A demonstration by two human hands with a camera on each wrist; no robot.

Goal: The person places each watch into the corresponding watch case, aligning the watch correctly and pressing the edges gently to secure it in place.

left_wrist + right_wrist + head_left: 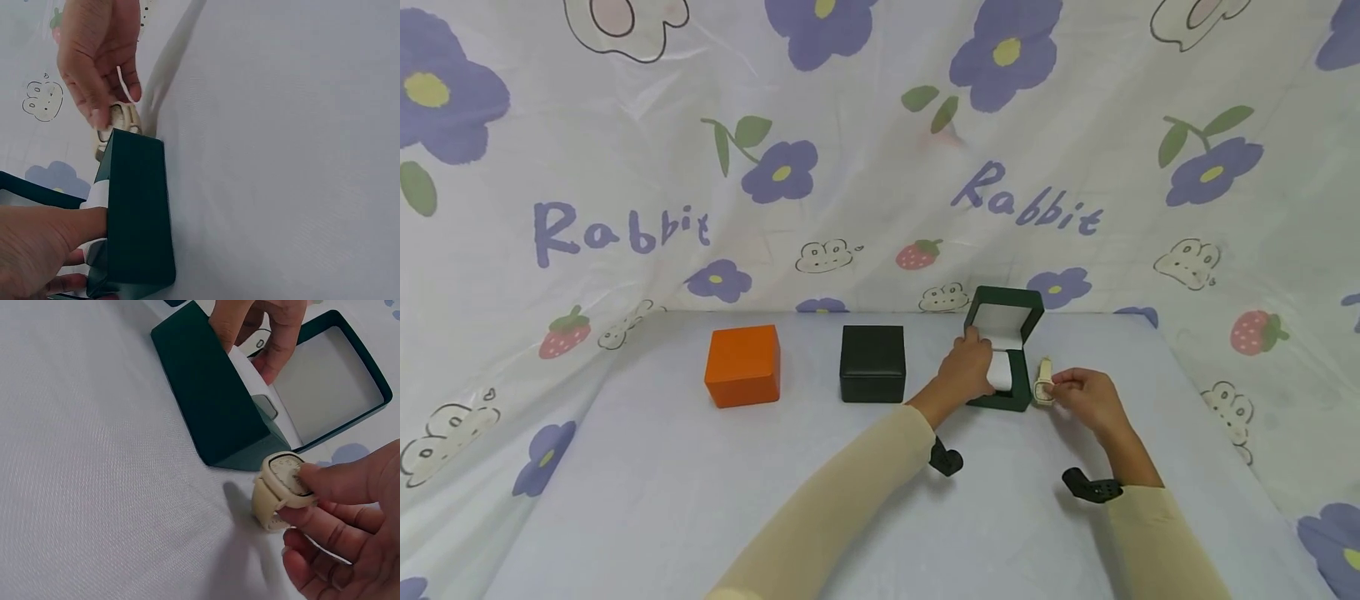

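Observation:
In the head view, a green watch box (1019, 383) stands with its lid raised and white lining showing. My left hand (967, 367) reaches into its left part, thumb at the front wall and fingers behind, gripping a white cushion (1002, 372). In the right wrist view the thumb and fingers straddle this cushion (249, 374), with its lower part hidden in the box. Just right of the box, my right hand (1090, 402) pinches a cream wristwatch (1043, 388). Its squarish dial (289, 474) faces up under the thumb, the strap looped below.
Left of the green box sits a closed black box (872, 365), and farther left an orange box (743, 367). All stand on a white-covered table (700, 492). Behind them hangs a printed curtain (865, 175) with flowers and rabbits.

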